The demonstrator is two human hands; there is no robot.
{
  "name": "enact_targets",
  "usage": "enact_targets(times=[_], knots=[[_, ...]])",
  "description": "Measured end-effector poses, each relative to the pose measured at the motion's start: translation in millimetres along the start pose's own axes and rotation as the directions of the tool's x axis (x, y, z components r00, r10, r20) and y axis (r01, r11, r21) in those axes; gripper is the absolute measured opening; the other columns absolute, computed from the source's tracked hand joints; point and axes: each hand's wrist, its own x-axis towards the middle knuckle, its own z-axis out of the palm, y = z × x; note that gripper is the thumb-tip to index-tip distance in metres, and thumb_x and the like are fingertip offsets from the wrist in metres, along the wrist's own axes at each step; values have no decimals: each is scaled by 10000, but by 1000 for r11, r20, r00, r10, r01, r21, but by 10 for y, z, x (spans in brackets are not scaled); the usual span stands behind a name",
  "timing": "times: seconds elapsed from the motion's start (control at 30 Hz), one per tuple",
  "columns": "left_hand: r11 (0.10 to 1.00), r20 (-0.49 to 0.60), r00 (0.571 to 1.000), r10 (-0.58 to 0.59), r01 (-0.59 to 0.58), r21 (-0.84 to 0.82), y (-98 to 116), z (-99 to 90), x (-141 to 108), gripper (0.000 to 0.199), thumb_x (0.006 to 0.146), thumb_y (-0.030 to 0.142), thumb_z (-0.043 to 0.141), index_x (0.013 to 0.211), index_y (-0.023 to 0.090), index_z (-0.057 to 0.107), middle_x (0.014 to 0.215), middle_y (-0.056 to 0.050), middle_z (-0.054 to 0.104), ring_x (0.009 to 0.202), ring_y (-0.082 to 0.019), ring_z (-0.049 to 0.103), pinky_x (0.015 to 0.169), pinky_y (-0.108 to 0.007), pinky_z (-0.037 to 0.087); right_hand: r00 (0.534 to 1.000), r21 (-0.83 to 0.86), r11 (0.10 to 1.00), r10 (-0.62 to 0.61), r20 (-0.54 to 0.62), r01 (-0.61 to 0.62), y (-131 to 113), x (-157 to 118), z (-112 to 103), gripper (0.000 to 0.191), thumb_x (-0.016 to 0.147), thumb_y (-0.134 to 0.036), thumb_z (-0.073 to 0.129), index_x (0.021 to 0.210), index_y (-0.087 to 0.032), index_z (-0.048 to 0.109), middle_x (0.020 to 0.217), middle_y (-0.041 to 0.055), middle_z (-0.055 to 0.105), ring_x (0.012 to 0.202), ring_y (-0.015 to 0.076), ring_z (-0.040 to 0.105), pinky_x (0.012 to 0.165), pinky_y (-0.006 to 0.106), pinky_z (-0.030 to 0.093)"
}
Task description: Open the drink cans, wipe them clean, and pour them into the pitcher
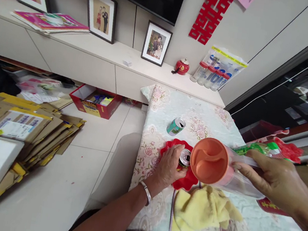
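My left hand (169, 163) wraps round an opened drink can (185, 158) and holds it over a red scalloped tray (187, 180). By its handle, my right hand (272, 180) grips a clear plastic pitcher with an orange lid (209, 160). The pitcher lies tilted on its side in the air, lid toward the can and close to it; whether the two touch I cannot tell. A green opened can (176, 126) stands on the table behind the tray. In front lies a crumpled yellow cloth (205, 211).
A flowered cloth covers the table (152, 130). Behind stands a low white cabinet (94, 52) with framed photos, a red jar (182, 67) and several red-capped glass tubes (208, 76). Flattened cardboard (41, 127) and a red box (95, 104) sit on the floor at left.
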Motion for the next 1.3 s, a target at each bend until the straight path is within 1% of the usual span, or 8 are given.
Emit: enact_targets(times=[0.23, 0.4, 0.63, 0.87, 1.0, 1.13, 1.3], knots=[[1000, -1, 1000, -3, 3, -7, -8, 14, -11, 874, 764, 92, 739, 1518, 236, 322, 1457, -162, 577, 1382, -345, 577, 1136, -572, 544, 999, 5, 1000, 25, 31, -25, -27, 8, -29, 473, 969, -703, 521, 759, -279, 518, 479, -50, 428, 394, 166, 436, 469, 336, 309], [1000, -1, 1000, 0, 0, -3, -6, 11, -17, 869, 761, 91, 734, 1514, 224, 322, 1459, -174, 573, 1383, -358, 576, 1134, -577, 542, 998, 12, 999, 47, 47, -48, -30, 6, -33, 462, 960, -706, 531, 773, -283, 538, 485, -37, 458, 406, 183, 466, 480, 349, 322], [1000, 15, 1000, -10, 10, 8, 2, 6, -7, 878, 760, 93, 733, 1510, 238, 299, 1455, -170, 572, 1378, -360, 582, 1131, -578, 543, 997, 10, 998, 61, 48, -62, -33, 7, -30, 478, 954, -722, 520, 763, -283, 526, 486, -31, 454, 406, 183, 454, 483, 351, 304], [1000, 10, 1000, 0, 0, 10, -7, 9, -8, 881, 757, 85, 728, 1512, 235, 298, 1462, -172, 566, 1381, -360, 577, 1132, -577, 544, 1000, 15, 1000, 27, 11, -27, -48, 15, -34, 492, 954, -721, 521, 728, -284, 495, 475, -40, 426, 394, 168, 419, 467, 339, 301], [1000, 19, 1000, -21, 21, 12, -4, 7, -13, 885, 763, 106, 743, 1516, 257, 301, 1466, -159, 567, 1374, -361, 581, 1126, -582, 550, 999, 17, 999, 33, 27, -33, -48, 18, -37, 483, 956, -712, 527, 732, -285, 494, 471, -42, 431, 394, 168, 418, 469, 339, 303], [1000, 7, 1000, -10, 10, 15, -7, 13, -16, 872, 771, 109, 739, 1515, 248, 305, 1458, -161, 569, 1368, -360, 585, 1122, -578, 556, 999, 18, 999, 42, 31, -42, -42, 10, -43, 468, 960, -704, 528, 750, -286, 508, 475, -39, 444, 401, 175, 432, 474, 347, 308], [1000, 16, 1000, -12, 11, 19, -9, 10, -17, 898, 768, 108, 737, 1525, 264, 281, 1470, -158, 560, 1374, -365, 582, 1128, -592, 550, 999, 7, 999, 34, 33, -34, -32, 6, -24, 470, 962, -712, 519, 766, -284, 514, 478, -44, 443, 395, 172, 435, 468, 343, 310]])
